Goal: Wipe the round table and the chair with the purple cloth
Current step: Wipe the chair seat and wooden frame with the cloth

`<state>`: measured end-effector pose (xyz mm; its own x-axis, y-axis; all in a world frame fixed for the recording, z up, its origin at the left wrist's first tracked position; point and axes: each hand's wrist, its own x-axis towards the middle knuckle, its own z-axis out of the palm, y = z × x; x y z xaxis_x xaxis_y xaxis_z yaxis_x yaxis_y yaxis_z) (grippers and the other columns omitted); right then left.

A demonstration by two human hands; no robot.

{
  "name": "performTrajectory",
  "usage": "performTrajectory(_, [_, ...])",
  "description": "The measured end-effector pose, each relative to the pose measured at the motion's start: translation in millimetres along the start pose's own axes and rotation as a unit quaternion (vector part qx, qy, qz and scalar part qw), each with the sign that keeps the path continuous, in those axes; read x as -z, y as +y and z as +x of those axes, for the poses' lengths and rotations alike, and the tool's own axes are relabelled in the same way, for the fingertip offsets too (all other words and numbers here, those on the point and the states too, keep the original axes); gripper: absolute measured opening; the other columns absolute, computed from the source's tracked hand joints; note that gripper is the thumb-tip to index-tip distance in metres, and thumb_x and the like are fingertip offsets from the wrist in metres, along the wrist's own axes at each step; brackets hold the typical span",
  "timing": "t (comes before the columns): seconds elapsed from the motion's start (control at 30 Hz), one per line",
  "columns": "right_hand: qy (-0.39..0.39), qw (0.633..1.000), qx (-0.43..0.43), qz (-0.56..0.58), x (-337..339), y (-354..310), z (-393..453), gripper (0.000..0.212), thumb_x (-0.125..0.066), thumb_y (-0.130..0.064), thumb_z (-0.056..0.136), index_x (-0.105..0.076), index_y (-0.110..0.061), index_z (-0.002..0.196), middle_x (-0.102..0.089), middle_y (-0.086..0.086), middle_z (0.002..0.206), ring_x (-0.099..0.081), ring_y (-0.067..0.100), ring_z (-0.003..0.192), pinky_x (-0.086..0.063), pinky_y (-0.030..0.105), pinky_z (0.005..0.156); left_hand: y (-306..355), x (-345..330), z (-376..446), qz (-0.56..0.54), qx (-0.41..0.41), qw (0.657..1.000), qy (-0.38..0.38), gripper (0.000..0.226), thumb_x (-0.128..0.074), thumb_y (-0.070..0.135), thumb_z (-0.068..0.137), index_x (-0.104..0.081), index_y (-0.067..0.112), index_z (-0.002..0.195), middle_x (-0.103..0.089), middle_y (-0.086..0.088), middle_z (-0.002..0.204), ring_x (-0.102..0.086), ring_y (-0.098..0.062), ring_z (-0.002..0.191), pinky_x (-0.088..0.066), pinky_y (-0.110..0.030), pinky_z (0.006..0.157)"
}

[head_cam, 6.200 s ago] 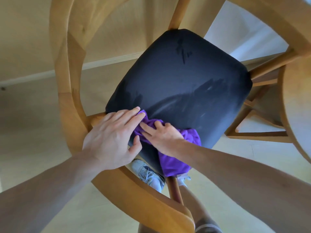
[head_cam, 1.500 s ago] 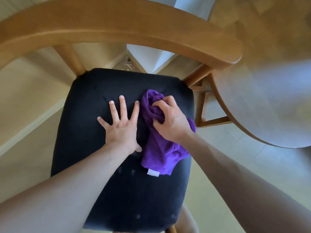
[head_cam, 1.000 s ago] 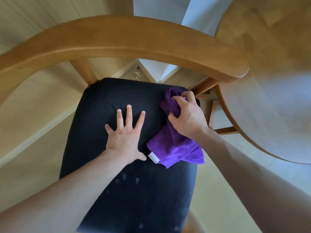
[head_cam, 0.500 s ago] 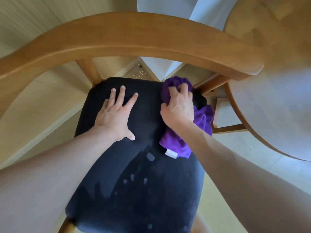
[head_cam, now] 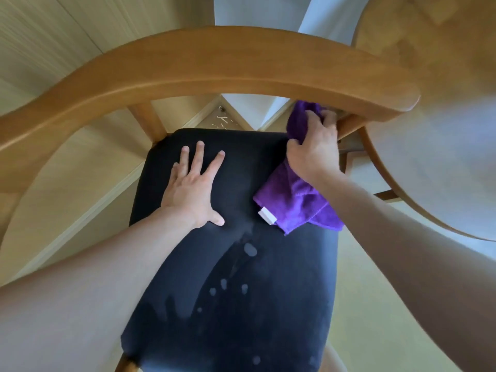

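Under the chair's curved backrest [head_cam: 214, 65] my right hand [head_cam: 312, 149] clutches the purple cloth [head_cam: 295, 202], left hand [head_cam: 192, 189] flat on the seat [head_cam: 241, 304]; knuckles could jam against the rail.

Purple cloth [head_cam: 298, 202] with white tag [head_cam: 267, 215]; black seat [head_cam: 241, 277]; honey-brown wooden chair frame [head_cam: 214, 63].

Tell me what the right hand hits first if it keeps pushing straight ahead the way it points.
Likely the wooden backrest post: the right hand, gripping the purple cloth, points at the seat's far right corner under the curved rail. Depth is unclear.
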<state>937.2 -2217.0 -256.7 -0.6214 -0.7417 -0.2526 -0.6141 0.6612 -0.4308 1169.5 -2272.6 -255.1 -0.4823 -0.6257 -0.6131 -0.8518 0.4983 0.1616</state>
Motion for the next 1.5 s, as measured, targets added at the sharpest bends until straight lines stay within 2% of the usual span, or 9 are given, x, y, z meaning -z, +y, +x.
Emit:
performTrajectory(0.17, [-0.047,0.999,-0.008,-0.005,-32.8,-23.1,-4.5,0.047,-0.058,-0.004,0.075,-0.062,0.001,0.122,-0.054,0.016,0.135,-0.045,0.038,0.128,-0.034,0.037,0.113,-1.8,-4.3,3.1,0.000,-0.004,1.000,0.010,0.150,-0.096,0.049,0.061,0.016,0.039,0.160,0.032,-0.004,0.167,0.026,-0.034,0.155,0.000,-0.050,0.127])
performTrajectory(0.3, [-0.118,0.980,0.158,-0.011,-31.5,-14.3,-67.0,0.071,-0.061,0.003,0.072,-0.053,0.000,0.142,-0.046,0.017,0.149,-0.037,0.041,0.138,-0.031,0.046,0.119,-4.4,-5.6,3.4,0.003,-0.007,1.000,0.002,0.150,-0.095,0.053,0.062,0.019,0.040,0.159,0.036,-0.003,0.165,0.028,-0.033,0.154,0.001,-0.049,0.127])
performTrajectory(0.43, [-0.215,0.921,0.274,-0.174,-9.7,11.7,-89.1,0.059,-0.057,-0.002,0.081,-0.060,-0.012,0.139,-0.051,0.006,0.145,-0.045,0.036,0.125,-0.042,0.047,0.105,-1.9,-4.4,3.3,0.002,-0.001,1.000,-0.007,0.150,-0.094,0.050,0.064,0.021,0.039,0.159,0.039,-0.005,0.163,0.031,-0.035,0.153,0.003,-0.051,0.127])
performTrajectory(0.63, [-0.018,0.986,0.092,-0.139,13.9,7.8,-3.4,0.052,-0.057,-0.002,0.079,-0.056,0.000,0.132,-0.048,0.021,0.140,-0.045,0.046,0.123,-0.040,0.047,0.109,2.7,-5.6,5.1,0.015,0.006,1.000,-0.011,0.151,-0.095,0.046,0.065,0.022,0.035,0.159,0.039,-0.009,0.163,0.030,-0.039,0.152,0.003,-0.053,0.126])
performTrajectory(0.83, [-0.083,0.992,-0.090,-0.040,-20.4,-28.3,12.2,0.027,-0.054,-0.012,0.081,-0.063,-0.008,0.106,-0.054,0.015,0.126,-0.050,0.041,0.119,-0.046,0.041,0.101,0.1,-7.4,3.4,0.002,0.000,1.000,0.007,0.150,-0.096,0.047,0.063,0.018,0.035,0.160,0.034,-0.008,0.165,0.028,-0.038,0.153,0.002,-0.052,0.126])
performTrajectory(1.07, [-0.090,0.989,0.118,-0.027,-39.3,-46.8,-36.9,0.060,-0.055,0.004,0.074,-0.062,-0.004,0.133,-0.053,0.009,0.145,-0.043,0.033,0.135,-0.039,0.033,0.105,-11.4,-5.6,-1.0,-0.018,-0.033,0.999,0.017,0.147,-0.093,0.056,0.061,0.011,0.035,0.162,0.029,-0.004,0.168,0.025,-0.032,0.156,-0.001,-0.048,0.127])
performTrajectory(1.27, [-0.222,0.932,0.274,-0.088,-32.8,-15.1,-116.8,0.069,-0.058,0.006,0.076,-0.054,-0.002,0.144,-0.046,0.009,0.155,-0.035,0.033,0.147,-0.008,0.023,0.122,-21.5,-8.0,-13.8,-0.013,-0.053,0.998,0.021,0.135,-0.090,0.054,0.070,0.003,0.030,0.164,0.023,0.000,0.170,0.017,-0.027,0.158,-0.009,-0.047,0.127])
performTrajectory(1.4, [-0.290,0.907,0.287,-0.104,-16.6,-12.0,-131.4,0.053,-0.049,-0.012,0.078,-0.069,-0.016,0.127,-0.064,0.000,0.135,-0.057,0.029,0.120,-0.047,0.038,0.107,-36.1,-15.7,-32.4,0.016,-0.014,1.000,-0.010,0.145,-0.091,0.053,0.067,0.019,0.037,0.160,0.036,-0.002,0.165,0.023,-0.038,0.155,-0.009,-0.055,0.127])
performTrajectory(1.5, [-0.178,0.964,0.197,0.030,0.2,-28.7,-90.8,0.050,-0.044,-0.017,0.068,-0.077,-0.017,0.106,-0.075,0.002,0.107,-0.067,0.026,0.104,-0.051,0.031,0.091,-42.3,-22.4,-42.8,-0.015,0.028,0.999,-0.017,0.146,-0.090,0.054,0.069,0.024,0.036,0.159,0.041,-0.009,0.162,0.024,-0.043,0.153,-0.007,-0.054,0.128])
